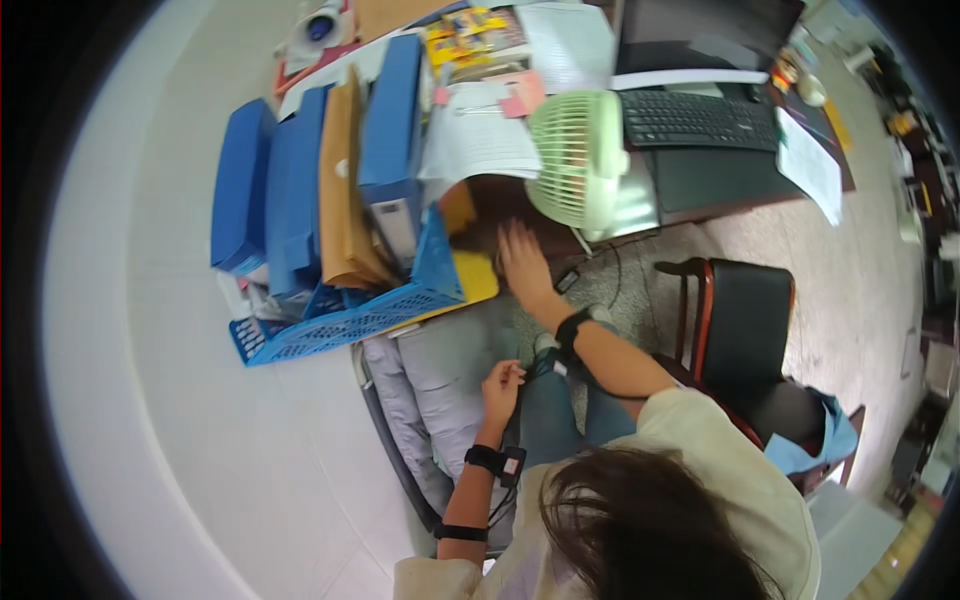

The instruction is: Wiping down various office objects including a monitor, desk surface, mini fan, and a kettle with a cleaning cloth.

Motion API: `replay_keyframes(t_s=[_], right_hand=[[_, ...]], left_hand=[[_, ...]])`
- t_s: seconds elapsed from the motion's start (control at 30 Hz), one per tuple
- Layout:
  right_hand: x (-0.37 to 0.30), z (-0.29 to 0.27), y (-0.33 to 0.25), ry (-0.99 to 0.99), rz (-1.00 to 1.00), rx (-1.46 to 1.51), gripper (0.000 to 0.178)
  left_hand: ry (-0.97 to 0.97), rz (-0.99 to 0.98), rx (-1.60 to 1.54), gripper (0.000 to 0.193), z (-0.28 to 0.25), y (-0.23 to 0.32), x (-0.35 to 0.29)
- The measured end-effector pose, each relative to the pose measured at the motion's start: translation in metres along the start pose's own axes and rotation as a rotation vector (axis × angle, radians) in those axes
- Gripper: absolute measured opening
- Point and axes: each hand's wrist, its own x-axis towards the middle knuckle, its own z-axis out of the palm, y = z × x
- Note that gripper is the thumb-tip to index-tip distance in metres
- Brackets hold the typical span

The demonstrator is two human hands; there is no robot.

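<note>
My right hand [522, 260] reaches to the dark brown desk edge, fingers stretched out flat, with nothing seen in it. It lies between the blue file basket [370, 322] and a pale green fan [580, 160]. I cannot tell whether its fingertips press on the desktop [500, 200]. My left hand [503, 385] hangs lower, above my legs and beside a grey folded cushion [445, 370]. Its fingers are loosely bent and hold nothing visible. In the basket stand blue binders [390, 130] and a brown folder [345, 200]; a yellow piece [475, 277] shows by its right end.
Papers [480, 130] and yellow packets [465, 35] lie behind the fan. A keyboard [695, 120] and monitor [705, 35] are at the far right. A black chair [745, 320] stands to the right, a light blue cloth [820, 440] on it. A white wall borders the left.
</note>
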Motion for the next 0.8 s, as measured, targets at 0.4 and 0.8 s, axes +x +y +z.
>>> replay_keyframes(t_s=[0.4,0.8], right_hand=[[-0.156,-0.078,0.164,0.048,0.459,0.488,0.040],[-0.047,-0.135,0.306,0.673,0.650,0.551,0.033]], left_hand=[[-0.388,0.017,0.222,0.016,0.058,0.035,0.055],[-0.723,0.163,0.873,0.017,0.237,0.117,0.084]])
